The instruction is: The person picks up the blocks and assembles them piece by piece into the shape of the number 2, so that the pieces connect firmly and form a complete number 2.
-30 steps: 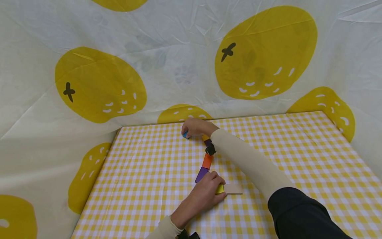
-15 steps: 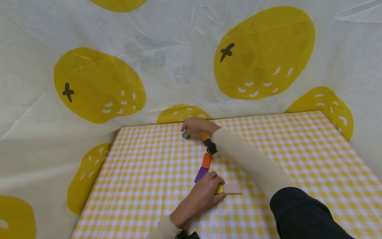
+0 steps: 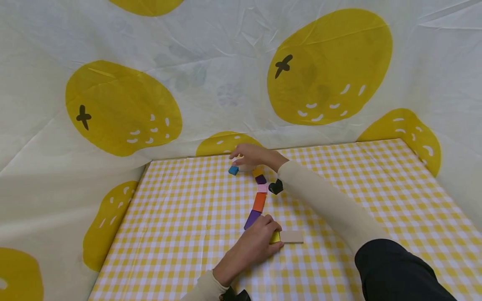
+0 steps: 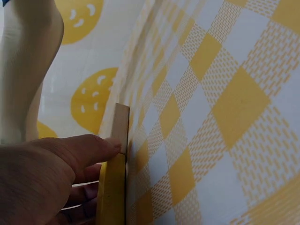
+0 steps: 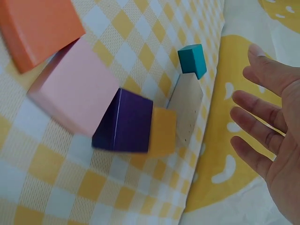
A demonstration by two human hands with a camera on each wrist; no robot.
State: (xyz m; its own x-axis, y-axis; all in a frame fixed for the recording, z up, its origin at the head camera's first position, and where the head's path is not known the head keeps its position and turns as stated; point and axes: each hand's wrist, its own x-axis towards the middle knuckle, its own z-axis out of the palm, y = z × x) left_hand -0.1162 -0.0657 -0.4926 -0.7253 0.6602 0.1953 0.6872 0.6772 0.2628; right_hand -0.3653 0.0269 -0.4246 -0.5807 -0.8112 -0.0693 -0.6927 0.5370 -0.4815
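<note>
My left hand pinches a yellow block between thumb and fingers. End to end with it lies a flat plain wooden block. My right hand is just above the far end of the row, fingers spread and holding nothing. Close below it sits a small blue block, touching the end of a pale wooden block. The curved row goes on toward me with an orange-yellow block, a dark purple block, a pink block, an orange block and a purple block.
A yellow-and-white checked cloth covers the table. Behind the far edge hangs a white curtain with large yellow fruit prints. A black wrist camera hangs beside the row under the right forearm.
My right hand has let go of the blue block and drawn up and slightly right, leaving it on the cloth. The pink block has come into sight. The left hand stays on the yellow block.
</note>
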